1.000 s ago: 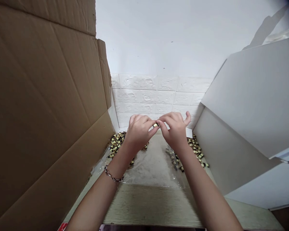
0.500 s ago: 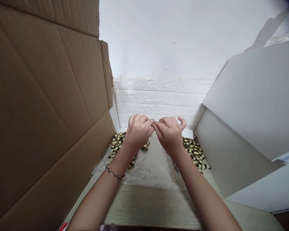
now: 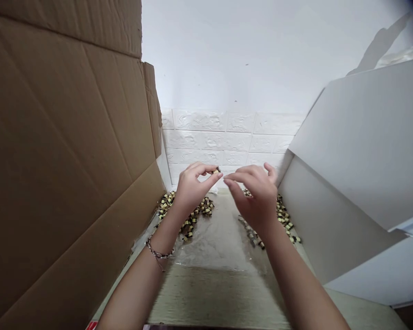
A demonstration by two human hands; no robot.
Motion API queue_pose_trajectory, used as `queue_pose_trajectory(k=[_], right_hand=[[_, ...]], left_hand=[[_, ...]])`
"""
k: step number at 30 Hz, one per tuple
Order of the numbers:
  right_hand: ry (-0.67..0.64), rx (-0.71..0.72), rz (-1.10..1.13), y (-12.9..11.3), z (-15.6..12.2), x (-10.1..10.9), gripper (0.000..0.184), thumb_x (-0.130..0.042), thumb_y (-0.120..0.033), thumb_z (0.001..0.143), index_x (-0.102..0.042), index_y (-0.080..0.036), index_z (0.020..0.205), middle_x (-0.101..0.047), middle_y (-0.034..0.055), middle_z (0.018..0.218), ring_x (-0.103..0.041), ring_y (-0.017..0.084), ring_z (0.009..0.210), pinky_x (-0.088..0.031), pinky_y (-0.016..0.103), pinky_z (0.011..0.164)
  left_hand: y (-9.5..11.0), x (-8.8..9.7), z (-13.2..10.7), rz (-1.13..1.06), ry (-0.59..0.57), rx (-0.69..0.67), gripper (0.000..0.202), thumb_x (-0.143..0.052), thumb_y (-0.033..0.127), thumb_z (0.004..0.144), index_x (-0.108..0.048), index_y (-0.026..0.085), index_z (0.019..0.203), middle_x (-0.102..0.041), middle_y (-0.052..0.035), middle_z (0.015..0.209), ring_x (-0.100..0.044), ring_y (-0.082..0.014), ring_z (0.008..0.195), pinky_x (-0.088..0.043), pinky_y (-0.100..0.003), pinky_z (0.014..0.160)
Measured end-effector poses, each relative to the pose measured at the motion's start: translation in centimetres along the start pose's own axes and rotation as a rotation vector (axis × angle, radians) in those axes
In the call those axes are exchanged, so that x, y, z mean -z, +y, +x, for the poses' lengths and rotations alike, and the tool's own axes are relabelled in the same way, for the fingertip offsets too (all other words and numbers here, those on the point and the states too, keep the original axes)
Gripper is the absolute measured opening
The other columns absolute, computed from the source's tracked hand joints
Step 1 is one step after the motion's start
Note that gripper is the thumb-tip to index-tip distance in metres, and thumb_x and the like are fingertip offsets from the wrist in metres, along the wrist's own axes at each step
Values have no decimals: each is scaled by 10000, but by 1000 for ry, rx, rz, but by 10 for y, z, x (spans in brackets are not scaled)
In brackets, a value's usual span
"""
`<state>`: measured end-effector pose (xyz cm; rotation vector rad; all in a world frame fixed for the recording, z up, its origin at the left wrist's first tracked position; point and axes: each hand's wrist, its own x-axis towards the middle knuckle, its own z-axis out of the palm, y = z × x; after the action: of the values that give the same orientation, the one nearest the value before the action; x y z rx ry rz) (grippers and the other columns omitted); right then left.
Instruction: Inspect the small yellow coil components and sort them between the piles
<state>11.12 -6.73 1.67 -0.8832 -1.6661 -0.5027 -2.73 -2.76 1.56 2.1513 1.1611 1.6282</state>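
My left hand (image 3: 194, 183) pinches a small yellow-and-black component (image 3: 216, 171) between thumb and fingertips, above the back of the table. Just right of it, my right hand (image 3: 256, 195) has its fingers stretched out, thumb and index tips close together and nothing visible between them. A small gap separates the two hands. Below them lies a clear plastic bag (image 3: 216, 247), flat on the table. Loose components of the same kind form a left pile (image 3: 189, 224), partly behind my left forearm, and a right pile (image 3: 284, 215), partly hidden by my right hand.
A tall brown cardboard panel (image 3: 69, 151) walls off the left side. White panels (image 3: 361, 146) stand along the right. Behind the pale green wooden table (image 3: 220, 293) rises a white brick-patterned wall (image 3: 209, 137).
My hands were together at the fingertips and have moved apart, the right one shifting slightly right. The component in my left hand has come into view.
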Motion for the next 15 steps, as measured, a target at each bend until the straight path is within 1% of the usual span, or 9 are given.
queue_pose_trajectory(k=[3, 5, 7, 9, 12, 15], right_hand=[[108, -93, 80, 2, 5, 11, 129, -471, -228, 813, -586, -226, 755, -613, -18, 728, -560, 126, 730, -267, 373, 899], [152, -149, 116, 4, 7, 15, 152, -428, -218, 833, -580, -226, 823, -616, -2, 771, -561, 139, 766, -312, 360, 860], [161, -185, 131, 6, 8, 16, 160, -416, -228, 840, -571, -225, 876, -616, 12, 821, -561, 145, 795, -339, 345, 830], [122, -173, 120, 8, 8, 15, 144, -442, -243, 829, -570, -224, 893, -616, 17, 834, -562, 146, 793, -350, 337, 813], [39, -89, 81, 8, 9, 11, 88, -515, -262, 790, -585, -233, 836, -619, -1, 773, -566, 141, 753, -335, 339, 825], [20, -40, 52, 5, 8, 8, 38, -564, -259, 761, -593, -243, 744, -614, -28, 728, -567, 122, 716, -279, 357, 884]], left_hand=[[3, 2, 2, -353, -110, 219, 291, -629, 370, 656, -633, 156, 854, -643, -46, 862, -564, -146, 802, -433, -273, 725], [5, 4, 2, -492, -175, 295, 292, -655, 362, 635, -635, 162, 848, -648, -48, 897, -568, -149, 843, -433, -273, 755], [6, 5, 1, -588, -218, 313, 270, -659, 355, 636, -641, 177, 837, -648, -44, 925, -563, -148, 885, -422, -277, 798], [6, 6, -1, -661, -263, 302, 259, -652, 358, 647, -643, 189, 844, -643, -44, 948, -560, -150, 911, -412, -287, 831], [7, 7, -2, -721, -325, 266, 252, -640, 361, 662, -642, 193, 848, -639, -48, 957, -560, -161, 922, -410, -304, 846], [8, 7, -3, -766, -357, 237, 211, -628, 342, 680, -641, 198, 833, -648, -36, 915, -566, -155, 900, -416, -303, 841]])
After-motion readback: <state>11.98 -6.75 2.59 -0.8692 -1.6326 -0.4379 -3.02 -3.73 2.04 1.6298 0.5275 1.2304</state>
